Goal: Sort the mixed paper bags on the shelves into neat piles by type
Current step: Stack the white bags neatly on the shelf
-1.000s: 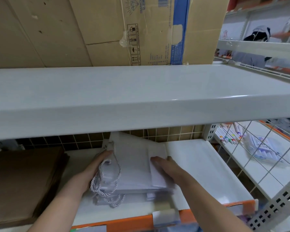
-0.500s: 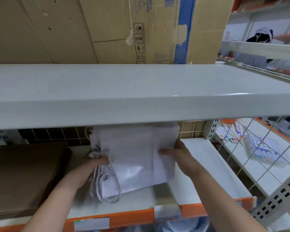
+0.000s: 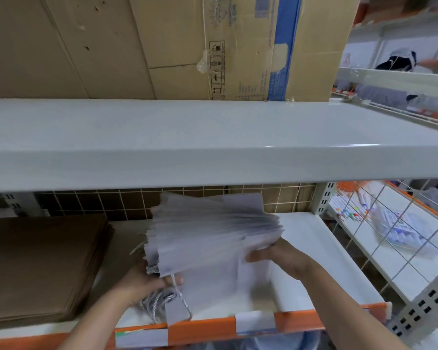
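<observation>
Both hands hold a fanned stack of white paper bags [image 3: 213,238] above the lower shelf [image 3: 321,251].

The left hand [image 3: 147,284] grips the stack's rope-handle end at 7 o'clock; the right hand [image 3: 276,253] grasps its edge at 4 o'clock. Brown bags [image 3: 41,263] lie piled at 9 o'clock. The cardboard box [image 3: 238,46] at 12 o'clock bears handling symbols and blurred, unreadable print.
</observation>
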`<state>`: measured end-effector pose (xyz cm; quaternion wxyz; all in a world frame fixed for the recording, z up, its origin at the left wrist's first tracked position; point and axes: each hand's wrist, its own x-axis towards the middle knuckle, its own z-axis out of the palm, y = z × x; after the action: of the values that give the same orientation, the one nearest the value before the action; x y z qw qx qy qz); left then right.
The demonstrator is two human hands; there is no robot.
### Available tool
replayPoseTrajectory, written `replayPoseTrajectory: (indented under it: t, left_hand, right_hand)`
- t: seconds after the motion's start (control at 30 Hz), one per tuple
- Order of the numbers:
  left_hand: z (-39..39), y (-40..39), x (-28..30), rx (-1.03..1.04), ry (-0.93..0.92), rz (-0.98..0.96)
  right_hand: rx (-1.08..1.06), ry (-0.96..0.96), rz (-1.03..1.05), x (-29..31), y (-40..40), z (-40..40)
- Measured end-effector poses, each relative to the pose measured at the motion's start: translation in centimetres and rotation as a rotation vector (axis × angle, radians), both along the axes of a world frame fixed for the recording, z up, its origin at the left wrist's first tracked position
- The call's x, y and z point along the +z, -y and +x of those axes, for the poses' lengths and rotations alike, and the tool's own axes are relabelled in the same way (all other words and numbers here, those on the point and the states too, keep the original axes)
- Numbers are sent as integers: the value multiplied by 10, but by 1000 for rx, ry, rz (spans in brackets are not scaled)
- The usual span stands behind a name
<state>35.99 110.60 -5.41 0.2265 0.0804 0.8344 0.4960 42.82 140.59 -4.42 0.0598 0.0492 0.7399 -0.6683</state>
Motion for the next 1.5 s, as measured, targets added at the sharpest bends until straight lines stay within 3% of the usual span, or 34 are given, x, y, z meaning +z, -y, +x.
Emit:
replayPoseTrajectory:
  t: [0.13, 0.2, 0.27, 0.4, 0.47, 0.53, 0.6, 0.67, 0.73, 0.8, 0.9, 0.97, 1.13, 1.27, 1.3, 1.37, 1.43, 1.5]
  left_hand:
    - [6, -1, -1, 25, 4, 62]
    - [6, 0, 0, -17, -54, 6]
    - [-4, 6, 2, -148, -155, -149]
    - [-28, 15, 18, -211, -560, -549]
    - [-37, 17, 25, -205, -633, -733]
    - [-38, 21, 41, -195, -593, -838]
    - [-37, 18, 66, -33, -631, -782]
    - [-27, -1, 88, 189, -802, -574]
    - [-6, -41, 100, 122, -1088, -409]
    - [13, -86, 100, -139, -1199, -388]
    - [29, -137, 85, -450, -1020, -597]
    - [36, -153, 74, -542, -1073, -685]
    - [29, -156, 72, -524, -1082, -688]
    - [-2, -98, 85, -390, -985, -807]
    - [-9, -75, 86, -342, -947, -774]
    - [-20, -29, 84, -103, -842, -379]
    - [-21, 7, 73, 128, -611, 28]
    - [-16, 21, 50, 185, -350, 219]
  right_hand:
    - [-4, -15, -34, 1, -5, 2]
    - [-5, -30, -29, -1, -4, 2]
    - [-9, -38, -12, -3, -3, 0]
    - [-77, -75, -11, -9, -1, -3]
    - [-102, -85, -8, -12, 1, -4]
    - [-112, -88, -11, -15, 0, -6]
    - [-116, -92, -18, -15, -1, -6]
    - [-100, -89, -17, -14, 0, -5]
    - [-89, -89, 4, -14, -1, -4]
    - [-79, -90, 6, -13, 0, -4]
    - [-44, -101, 57, -2, 4, 2]
    - [-40, -130, 105, 3, 5, 3]
    - [-106, -95, 97, -6, -2, -1]
    - [-52, -105, 39, -6, -5, 0]
    - [-44, -95, 30, -7, -6, -1]
    - [-36, -81, 15, -9, -9, -4]
    - [-39, -68, 0, -9, -9, -6]
    - [-48, -30, 2, -12, -9, -8]
